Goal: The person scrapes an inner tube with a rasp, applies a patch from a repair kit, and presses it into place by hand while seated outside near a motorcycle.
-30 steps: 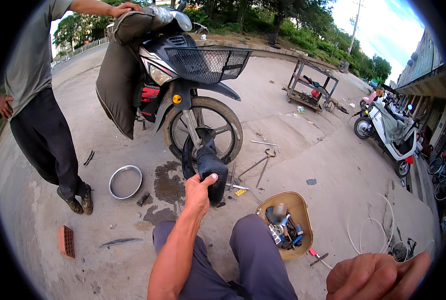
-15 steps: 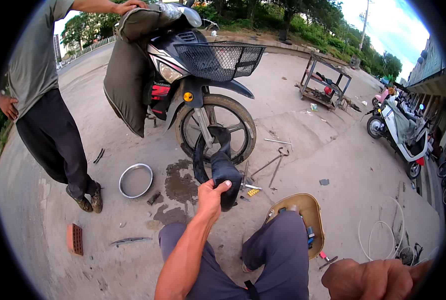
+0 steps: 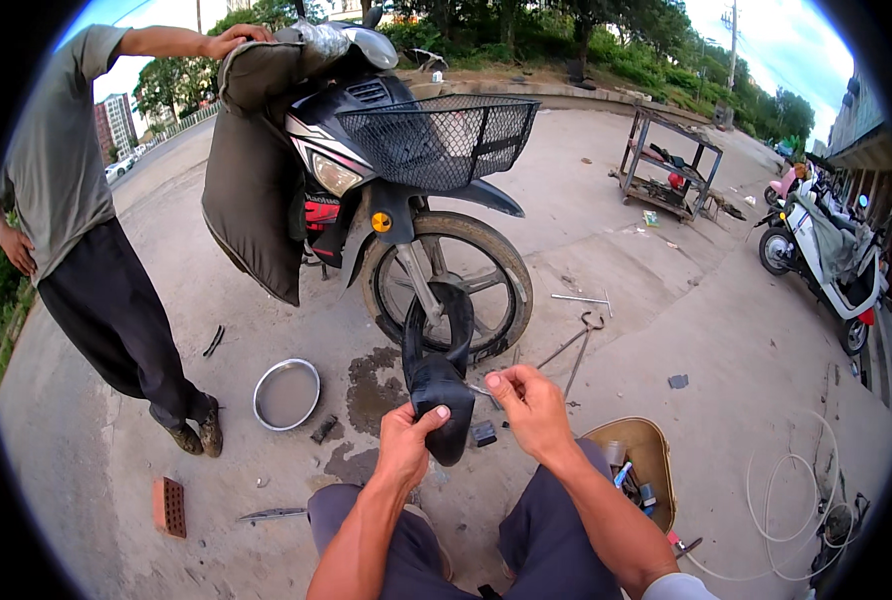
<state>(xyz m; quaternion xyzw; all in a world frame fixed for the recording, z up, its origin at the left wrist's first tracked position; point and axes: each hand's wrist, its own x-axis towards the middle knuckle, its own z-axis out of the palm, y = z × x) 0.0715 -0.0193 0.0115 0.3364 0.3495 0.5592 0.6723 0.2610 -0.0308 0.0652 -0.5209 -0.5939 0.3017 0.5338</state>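
Observation:
My left hand [image 3: 406, 442] grips a black inner tube [image 3: 450, 432], its thumb pressed flat on the rubber. The tube hangs in a loop in front of the front wheel [image 3: 513, 270] of a parked motorbike [image 3: 366, 135]. My right hand [image 3: 538, 408] is closed in a pinch just right of the tube. From its fingertips a thin, pale, metallic-looking sliver [image 3: 478, 389] points at the tube's side; its kind is too small to tell. A small dark block [image 3: 483, 433] lies on the ground below that hand.
A metal basin of water [image 3: 287, 395] and a red brick [image 3: 169, 507] sit left. Beyond them stands another person [image 3: 86, 200], a hand on the motorbike's cover. A tan tool case [image 3: 663, 460] is beside my right knee; long tongs [image 3: 576, 345] and a T-handle wrench [image 3: 583, 299] lie ahead.
My right hand has come from the lower right edge up to the tube, pinching the thin sliver. My left hand keeps its grip on the tube. The view has shifted slightly.

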